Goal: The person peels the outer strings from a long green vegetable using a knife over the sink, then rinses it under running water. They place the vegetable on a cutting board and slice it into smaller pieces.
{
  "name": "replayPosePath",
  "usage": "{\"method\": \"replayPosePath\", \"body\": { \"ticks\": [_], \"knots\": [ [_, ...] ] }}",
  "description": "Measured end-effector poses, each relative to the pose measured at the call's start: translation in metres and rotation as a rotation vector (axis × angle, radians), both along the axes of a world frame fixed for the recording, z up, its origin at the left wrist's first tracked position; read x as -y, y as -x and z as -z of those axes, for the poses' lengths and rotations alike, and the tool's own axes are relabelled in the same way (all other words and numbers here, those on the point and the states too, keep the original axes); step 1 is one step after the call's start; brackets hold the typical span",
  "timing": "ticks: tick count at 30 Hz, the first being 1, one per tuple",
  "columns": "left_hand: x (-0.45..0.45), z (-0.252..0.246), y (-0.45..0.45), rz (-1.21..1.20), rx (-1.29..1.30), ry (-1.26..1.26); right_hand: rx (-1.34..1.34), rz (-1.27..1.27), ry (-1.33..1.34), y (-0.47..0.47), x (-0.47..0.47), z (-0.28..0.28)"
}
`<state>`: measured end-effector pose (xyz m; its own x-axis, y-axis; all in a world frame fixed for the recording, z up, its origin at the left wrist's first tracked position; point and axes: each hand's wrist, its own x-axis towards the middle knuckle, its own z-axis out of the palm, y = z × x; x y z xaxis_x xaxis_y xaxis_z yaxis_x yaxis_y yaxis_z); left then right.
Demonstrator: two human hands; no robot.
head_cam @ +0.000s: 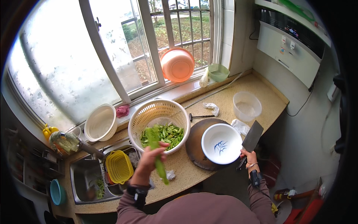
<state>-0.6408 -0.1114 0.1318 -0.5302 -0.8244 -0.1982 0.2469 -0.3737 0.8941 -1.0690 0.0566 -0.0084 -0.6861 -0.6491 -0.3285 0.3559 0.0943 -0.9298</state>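
Note:
My left hand grips a long green vegetable, blurred and held at a slant in front of the large white plastic colander. Cut green pieces lie in the colander's bottom. In my right hand is a cleaver, its broad blade pointing up and away from me. A white bowl with a blue leaf pattern sits on the round wooden chopping board. My right fingers are close to the bowl's rim; whether they touch it I cannot tell.
To the left are a steel sink, a yellow basket and a smaller white colander. A clear plastic tub and crumpled plastic stand beyond the board. An orange basin leans against the window bars.

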Motion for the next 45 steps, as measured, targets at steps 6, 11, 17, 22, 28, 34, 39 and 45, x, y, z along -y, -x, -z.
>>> {"method": "replayPosePath", "body": {
  "ticks": [6,11,17,22,28,34,39,45],
  "knots": [
    [0.023,0.046,0.128,0.296,0.151,-0.171,0.068,-0.224,0.052,0.005,0.019,-0.015],
    [0.031,0.071,0.162,0.335,0.184,-0.287,0.080,-0.256,0.021,-0.006,0.027,-0.025],
    [0.030,0.078,0.175,0.242,0.161,-0.375,0.192,-0.208,0.146,-0.012,0.037,-0.027],
    [0.028,0.053,0.201,0.273,0.255,-0.295,0.131,-0.193,0.155,0.007,0.040,-0.035],
    [0.025,0.016,0.275,0.384,0.227,-0.214,0.149,-0.115,0.223,0.072,0.018,-0.056],
    [0.008,0.020,0.408,0.593,0.237,-0.272,0.111,0.037,0.167,0.185,-0.032,-0.060],
    [0.005,0.044,0.544,0.632,0.245,-0.245,-0.047,0.014,0.110,0.300,-0.031,-0.048],
    [0.018,0.083,0.671,0.441,0.344,-0.215,-0.134,-0.056,0.113,0.416,0.009,-0.017]
  ]
}}
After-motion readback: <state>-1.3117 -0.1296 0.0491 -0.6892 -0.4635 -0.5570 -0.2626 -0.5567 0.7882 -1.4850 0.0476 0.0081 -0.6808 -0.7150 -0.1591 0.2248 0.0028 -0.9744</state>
